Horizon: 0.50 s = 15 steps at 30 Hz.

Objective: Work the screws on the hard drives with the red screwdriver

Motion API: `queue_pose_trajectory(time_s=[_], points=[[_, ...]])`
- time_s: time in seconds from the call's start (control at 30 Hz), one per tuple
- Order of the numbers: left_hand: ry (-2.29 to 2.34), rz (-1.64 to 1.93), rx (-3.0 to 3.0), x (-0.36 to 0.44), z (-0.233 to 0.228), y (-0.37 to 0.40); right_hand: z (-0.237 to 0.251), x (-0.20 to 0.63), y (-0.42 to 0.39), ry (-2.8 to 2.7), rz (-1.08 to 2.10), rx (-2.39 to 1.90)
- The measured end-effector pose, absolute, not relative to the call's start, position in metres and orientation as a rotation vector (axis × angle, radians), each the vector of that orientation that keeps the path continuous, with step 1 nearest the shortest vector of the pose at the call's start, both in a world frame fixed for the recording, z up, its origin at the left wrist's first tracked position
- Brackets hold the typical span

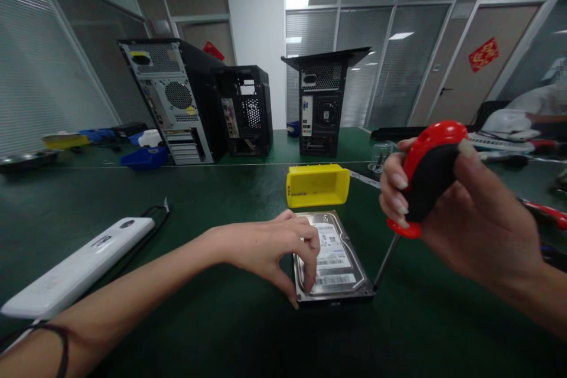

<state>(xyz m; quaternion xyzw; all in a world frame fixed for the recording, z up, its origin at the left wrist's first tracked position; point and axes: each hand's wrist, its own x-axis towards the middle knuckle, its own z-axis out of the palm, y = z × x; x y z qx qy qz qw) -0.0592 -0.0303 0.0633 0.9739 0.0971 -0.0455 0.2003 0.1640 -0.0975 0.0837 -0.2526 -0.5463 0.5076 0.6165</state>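
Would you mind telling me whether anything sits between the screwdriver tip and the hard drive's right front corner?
Nothing visible does: the screwdriver in the right hand reaches the hard drive corner, while the left hand rests on the drive's left side.

The left hand (270,248) presses on the hard drive (333,257). The right hand (460,212) grips a screwdriver (427,174), tip at the drive's right edge. A yellow bin (316,185) sits just behind the drive.
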Motion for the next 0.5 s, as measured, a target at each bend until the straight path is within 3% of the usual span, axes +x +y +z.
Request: queue_pose_trajectory(time_s=[0.5], points=[[0.325,-0.135,2.651,-0.0581,0.0675,-0.0308,0.0844,0.1671,-0.1007,-1.271,1.211,-0.568]])
